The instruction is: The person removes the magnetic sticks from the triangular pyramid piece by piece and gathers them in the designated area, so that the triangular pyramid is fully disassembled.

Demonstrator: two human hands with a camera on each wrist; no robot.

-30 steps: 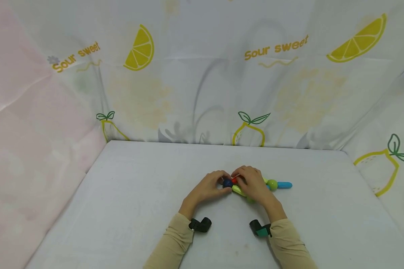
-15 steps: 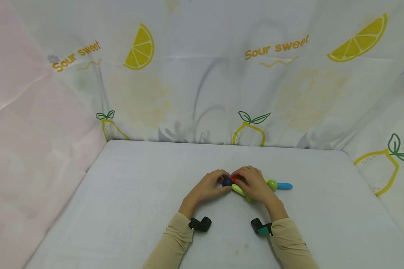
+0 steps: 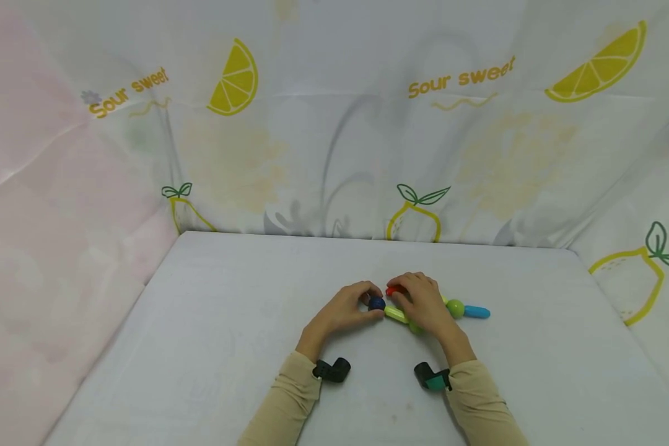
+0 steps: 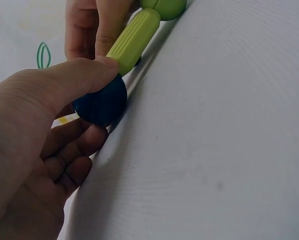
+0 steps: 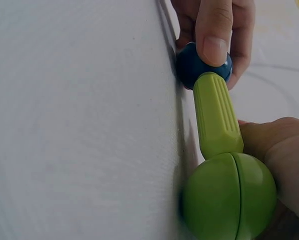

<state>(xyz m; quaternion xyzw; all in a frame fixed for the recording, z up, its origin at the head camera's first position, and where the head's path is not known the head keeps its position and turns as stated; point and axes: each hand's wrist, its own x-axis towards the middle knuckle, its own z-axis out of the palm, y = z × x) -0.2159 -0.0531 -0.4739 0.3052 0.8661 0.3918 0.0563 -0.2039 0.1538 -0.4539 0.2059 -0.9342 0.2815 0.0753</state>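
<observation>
My left hand (image 3: 345,308) pinches a dark blue ball (image 3: 376,303) between thumb and fingers. A ribbed yellow-green rod (image 5: 215,115) runs from that ball to a green ball (image 5: 229,195), low over the white surface. In the head view my right hand (image 3: 422,303) grips a red rod (image 3: 391,290), whose tip shows just behind the blue ball with a small gap between them. The right hand covers the middle of the joined toy pieces. Beyond it, a second green ball (image 3: 455,308) carries a light blue rod (image 3: 476,311) pointing right.
The white tabletop (image 3: 228,322) surrounds both hands. Behind it hangs a pale curtain (image 3: 334,124) printed with lemons, and more cloth closes in the left and right sides. Each wrist wears a small black camera (image 3: 332,370).
The red rod has come away from beside the blue ball and shifted slightly back with the right hand. The green ball and light blue rod have slid a little right. The left hand stays put.
</observation>
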